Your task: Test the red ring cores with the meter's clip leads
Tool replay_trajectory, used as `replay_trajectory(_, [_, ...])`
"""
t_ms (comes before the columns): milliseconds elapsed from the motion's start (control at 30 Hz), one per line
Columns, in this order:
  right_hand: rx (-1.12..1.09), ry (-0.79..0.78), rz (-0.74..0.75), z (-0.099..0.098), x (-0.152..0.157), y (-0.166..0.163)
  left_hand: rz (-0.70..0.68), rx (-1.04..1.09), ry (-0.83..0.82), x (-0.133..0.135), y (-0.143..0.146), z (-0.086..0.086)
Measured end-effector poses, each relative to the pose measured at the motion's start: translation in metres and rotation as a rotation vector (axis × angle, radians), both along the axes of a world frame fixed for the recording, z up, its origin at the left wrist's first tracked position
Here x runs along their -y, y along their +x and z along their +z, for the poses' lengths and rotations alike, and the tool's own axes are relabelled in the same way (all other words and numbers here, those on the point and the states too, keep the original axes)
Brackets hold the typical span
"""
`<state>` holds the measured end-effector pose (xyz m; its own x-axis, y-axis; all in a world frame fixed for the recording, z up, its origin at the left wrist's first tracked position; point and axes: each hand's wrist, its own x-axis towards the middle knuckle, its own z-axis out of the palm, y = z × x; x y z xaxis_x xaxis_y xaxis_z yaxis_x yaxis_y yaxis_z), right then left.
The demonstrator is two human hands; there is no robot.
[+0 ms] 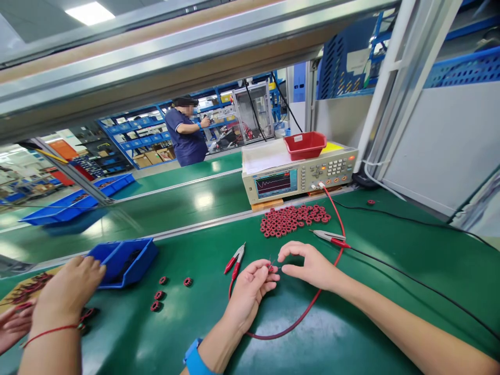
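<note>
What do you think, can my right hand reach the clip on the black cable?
Likely yes: the clip lies on the green tabletop just beyond your right hand, with nothing between them.

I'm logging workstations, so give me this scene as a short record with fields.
Left hand: holds a small red wire-wound ring
Right hand: open, close beside the ring; contact unclear
First clip: on the green table, near the left hand
Second clip: beyond the right forearm
Ring pile: in front of the instrument
Instrument: screen lit, red tray on top
Co-worker's hand: on the left, near the blue bin
</note>
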<state>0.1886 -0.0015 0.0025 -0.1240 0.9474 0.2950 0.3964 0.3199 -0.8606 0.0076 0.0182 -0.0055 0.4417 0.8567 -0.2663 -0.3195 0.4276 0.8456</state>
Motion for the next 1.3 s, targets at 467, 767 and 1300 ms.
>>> replay_trajectory(467, [-0.076,0.053,0.03,0.002,0.005,-0.011,-0.059,-0.005,-0.009,0.008,0.003,0.004])
replay_trajectory(767, [-0.142,0.074,-0.16,0.0,0.004,-0.009,0.002,0.018,0.018,0.005,0.001,0.003])
replay_trajectory(1300, [-0.279,-0.164,-0.098,-0.012,0.009,-0.024,0.081,-0.009,0.063,0.003,0.001,-0.001])
